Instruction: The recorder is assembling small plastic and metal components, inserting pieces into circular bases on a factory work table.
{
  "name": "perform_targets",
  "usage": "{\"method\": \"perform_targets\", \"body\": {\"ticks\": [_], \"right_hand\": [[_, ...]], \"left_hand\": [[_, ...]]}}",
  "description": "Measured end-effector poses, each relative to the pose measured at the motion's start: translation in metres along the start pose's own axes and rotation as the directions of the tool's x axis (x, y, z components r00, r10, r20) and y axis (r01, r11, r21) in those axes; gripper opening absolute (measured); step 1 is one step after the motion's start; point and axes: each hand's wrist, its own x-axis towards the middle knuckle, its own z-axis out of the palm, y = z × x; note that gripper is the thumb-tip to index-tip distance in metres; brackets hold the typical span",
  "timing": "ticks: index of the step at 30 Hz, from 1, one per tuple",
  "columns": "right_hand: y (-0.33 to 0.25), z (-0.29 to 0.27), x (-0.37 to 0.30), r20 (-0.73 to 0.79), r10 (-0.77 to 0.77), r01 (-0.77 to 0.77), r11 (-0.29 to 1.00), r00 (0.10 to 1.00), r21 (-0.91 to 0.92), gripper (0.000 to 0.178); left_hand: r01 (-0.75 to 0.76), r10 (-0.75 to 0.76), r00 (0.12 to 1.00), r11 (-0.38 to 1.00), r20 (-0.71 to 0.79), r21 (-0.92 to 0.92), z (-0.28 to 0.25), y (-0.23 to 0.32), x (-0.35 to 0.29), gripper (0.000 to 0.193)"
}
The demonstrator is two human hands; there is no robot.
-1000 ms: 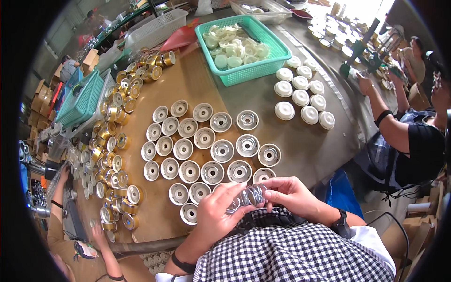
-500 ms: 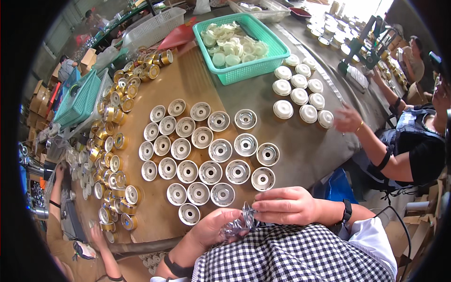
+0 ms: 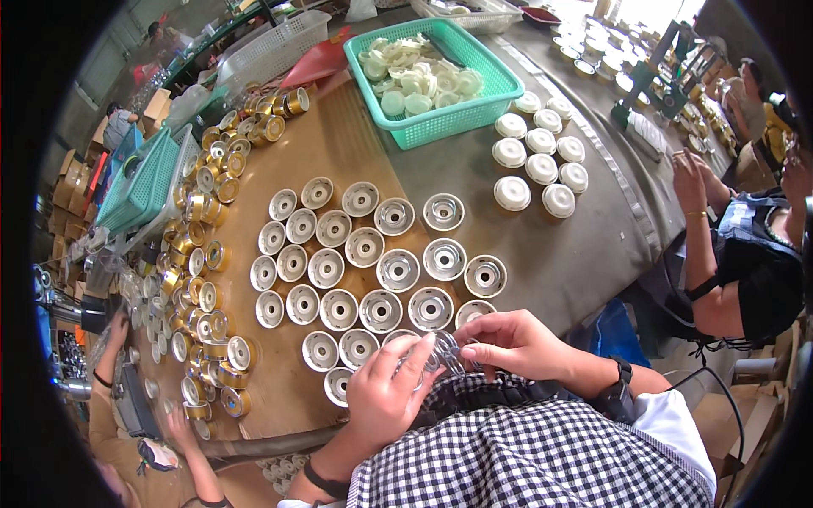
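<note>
Close in front of my apron, both hands work at a tangle of thin, shiny silvery metal rings [image 3: 445, 352]; whether they are separate rings or coils I cannot tell. My left hand [image 3: 383, 391] grips the tangle from the left, fingers curled. My right hand [image 3: 523, 345] pinches its right side with thumb and fingers. Just beyond stand several round white-rimmed cups [image 3: 381, 311], set out in loose rows, hollow side up, each with a hole in its middle. My hands partly cover the nearest cups.
A green basket [image 3: 457, 118] of translucent plastic caps stands at the far middle. Several white-capped pieces [image 3: 512, 193] sit right of it. Gold-sided cups [image 3: 203, 326] are heaped at left. One co-worker's hands [image 3: 690, 179] are at right; another co-worker's hand [image 3: 179, 427] is at lower left.
My hands have risen slightly away from me with the metal rings, and my left fingers now point up. The right co-worker's hand has drawn back, and one white-capped piece is gone from the group.
</note>
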Motion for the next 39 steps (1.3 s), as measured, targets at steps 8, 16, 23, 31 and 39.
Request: {"method": "perform_targets", "body": {"ticks": [8,16,23,31,39], "right_hand": [[-0.013,0.015,-0.014,0.088,-0.617,0.534,0.590,0.782,-0.606,0.030],[0.006,-0.016,-0.011,0.003,-0.635,0.301,0.361,0.772,-0.883,0.037],[0.035,-0.027,0.018,0.028,-0.578,0.190,0.222,0.815,-0.957,0.046],[0.009,0.009,0.012,-0.099,-0.388,0.334,0.878,0.917,-0.343,0.034],[0.007,0.014,0.014,-0.160,-0.121,0.125,0.992,0.980,0.010,0.010]], "left_hand": [[0.607,-0.447,0.772,0.305,0.452,-0.734,0.007,-0.016,-0.013,0.036],[0.571,-0.301,0.640,-0.429,0.707,-0.700,0.001,-0.029,-0.029,0.044],[0.586,-0.598,0.703,0.177,0.386,-0.791,0.015,-0.002,-0.011,0.049],[0.454,-0.470,0.867,0.605,0.168,-0.654,0.022,-0.010,-0.017,0.052],[0.361,-0.389,0.917,0.711,0.090,-0.603,0.018,-0.007,-0.017,0.054]]}}
